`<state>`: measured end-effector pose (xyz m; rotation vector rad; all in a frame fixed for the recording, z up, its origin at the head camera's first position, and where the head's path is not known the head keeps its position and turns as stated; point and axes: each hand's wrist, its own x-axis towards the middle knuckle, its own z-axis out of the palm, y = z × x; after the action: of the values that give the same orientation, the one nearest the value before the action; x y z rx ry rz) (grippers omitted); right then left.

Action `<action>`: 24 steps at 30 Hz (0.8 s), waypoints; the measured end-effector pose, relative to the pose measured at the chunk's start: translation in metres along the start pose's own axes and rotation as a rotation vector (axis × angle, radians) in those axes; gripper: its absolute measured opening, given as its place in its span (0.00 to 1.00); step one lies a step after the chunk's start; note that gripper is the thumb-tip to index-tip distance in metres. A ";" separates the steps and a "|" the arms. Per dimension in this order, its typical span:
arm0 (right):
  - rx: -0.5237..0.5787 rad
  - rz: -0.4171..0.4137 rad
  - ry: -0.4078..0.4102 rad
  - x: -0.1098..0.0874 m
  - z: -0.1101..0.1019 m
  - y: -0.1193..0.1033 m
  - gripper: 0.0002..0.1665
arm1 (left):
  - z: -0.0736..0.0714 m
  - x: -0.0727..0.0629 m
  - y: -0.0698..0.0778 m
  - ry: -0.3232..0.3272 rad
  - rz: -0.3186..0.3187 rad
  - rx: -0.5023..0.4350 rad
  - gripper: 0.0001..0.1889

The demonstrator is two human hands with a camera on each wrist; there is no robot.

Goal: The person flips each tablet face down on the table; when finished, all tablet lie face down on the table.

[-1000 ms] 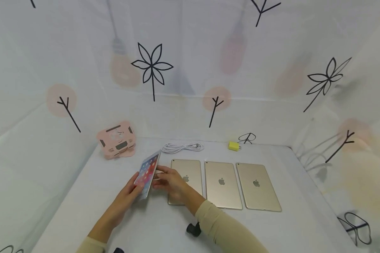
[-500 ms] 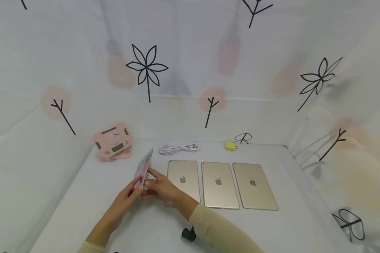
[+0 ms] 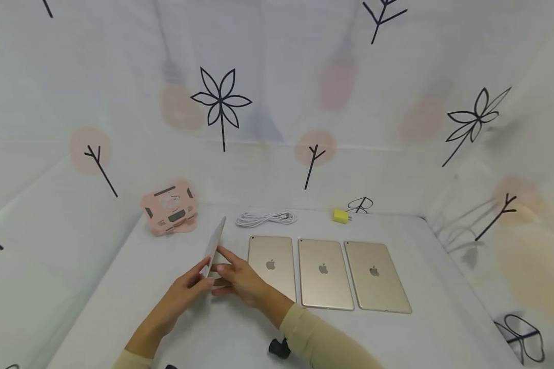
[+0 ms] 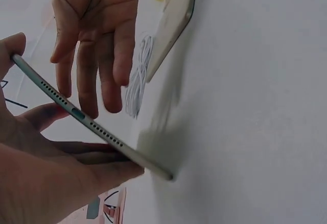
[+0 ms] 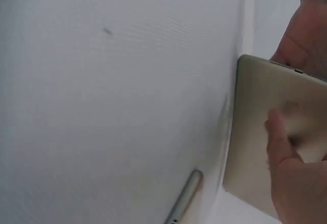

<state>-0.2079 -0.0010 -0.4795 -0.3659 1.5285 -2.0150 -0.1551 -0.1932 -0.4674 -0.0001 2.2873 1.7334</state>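
My left hand [image 3: 177, 300] grips a tablet [image 3: 217, 237] by its lower part and holds it up, tilted nearly edge-on in the head view. The tablet's bottom edge [image 4: 107, 133], with speaker holes and a port, faces the left wrist camera. My right hand [image 3: 246, 283] is at the tablet's gold back [image 5: 250, 147], its fingers fairly straight and the fingertips right by that surface. To the right, three gold tablets lie face down in a row: a left one [image 3: 271, 248], a middle one [image 3: 323, 287] and a right one [image 3: 380, 289]. My right arm overlaps the left one's lower part.
At the back left of the white table [image 3: 438, 318] a pink tablet case [image 3: 170, 207] leans upright. A coiled white cable [image 3: 265, 219] and a yellow charger plug [image 3: 340, 216] lie along the back edge. A small black object [image 3: 279, 349] is beside my right sleeve.
The held tablet has turned from showing its lit, icon-covered screen to nearly edge-on. Both hands have turned with it, my right hand shifting slightly left. The other tablets stay put.
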 end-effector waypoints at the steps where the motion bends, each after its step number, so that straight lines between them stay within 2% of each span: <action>1: -0.043 -0.012 -0.011 -0.002 0.001 -0.001 0.35 | -0.002 0.000 0.001 -0.007 0.013 -0.005 0.36; 7: -0.331 -0.098 -0.086 -0.009 0.009 -0.008 0.33 | -0.017 -0.003 0.004 -0.028 0.083 -0.059 0.33; 11: -0.425 -0.108 -0.074 -0.012 0.011 -0.009 0.32 | -0.024 -0.003 0.003 -0.044 0.128 -0.129 0.32; 16: -0.526 -0.157 -0.073 -0.010 0.007 -0.008 0.32 | -0.028 -0.003 0.001 -0.020 0.152 -0.268 0.31; 19: -0.641 -0.181 0.001 -0.008 0.001 -0.011 0.29 | -0.029 -0.002 0.000 -0.017 0.167 -0.380 0.31; 21: -0.683 -0.162 0.117 -0.005 -0.006 -0.014 0.29 | -0.030 -0.002 -0.002 -0.048 0.198 -0.469 0.31; 23: -0.640 -0.102 0.237 -0.003 -0.015 -0.018 0.31 | -0.031 -0.001 -0.004 -0.109 0.244 -0.587 0.31; 24: -0.574 -0.073 0.277 -0.001 -0.019 -0.020 0.33 | -0.031 -0.001 -0.006 -0.148 0.270 -0.653 0.30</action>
<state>-0.2230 0.0184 -0.4668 -0.3757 2.2972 -1.6958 -0.1596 -0.2244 -0.4649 0.3073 1.5849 2.4469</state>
